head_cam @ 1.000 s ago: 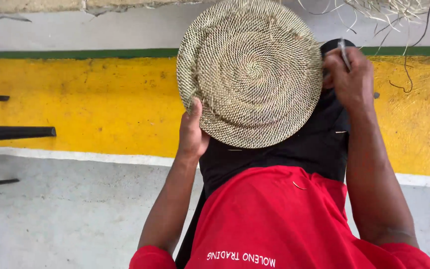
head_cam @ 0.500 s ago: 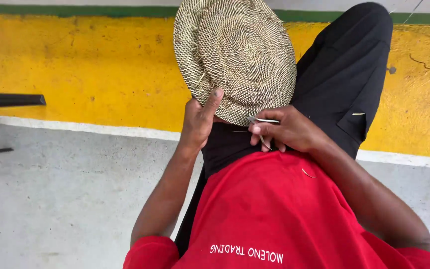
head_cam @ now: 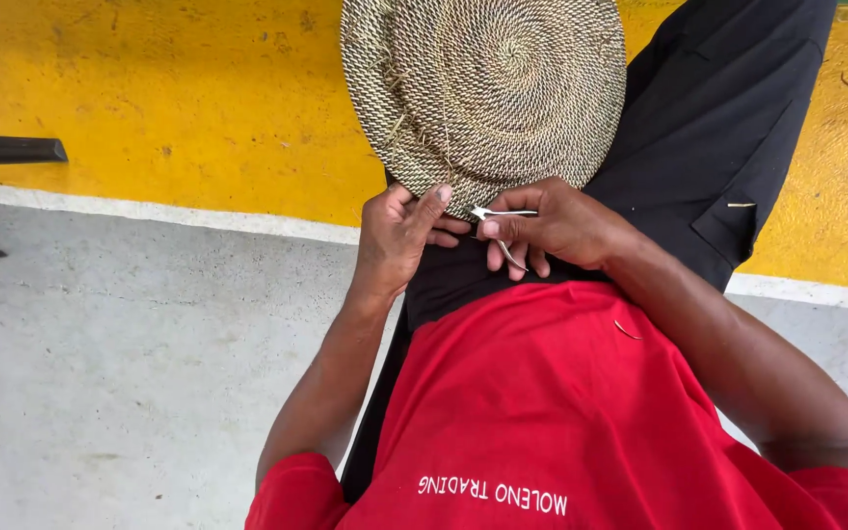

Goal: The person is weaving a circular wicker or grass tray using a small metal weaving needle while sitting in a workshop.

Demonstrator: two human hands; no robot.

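Observation:
A round woven disc [head_cam: 488, 93] of coiled straw in tan and dark strands rests on my lap, over black trousers [head_cam: 709, 128]. My left hand [head_cam: 399, 236] grips the disc's near rim, thumb on top of the weave. My right hand [head_cam: 552, 224] sits right beside it at the same rim, pinching a small metal tool [head_cam: 503, 214] with a thin point aimed at the edge. The two hands touch each other. Loose straw ends stick out of the disc's left part.
A yellow painted band [head_cam: 169, 98] with a white line [head_cam: 149, 214] crosses the grey concrete floor [head_cam: 130, 373]. A dark metal bar [head_cam: 7, 149] juts in from the left edge. My red shirt [head_cam: 542, 412] fills the lower middle.
My right hand came down from the disc's far right side to its near rim, next to my left hand, bringing the metal tool. The view tilted down and closer.

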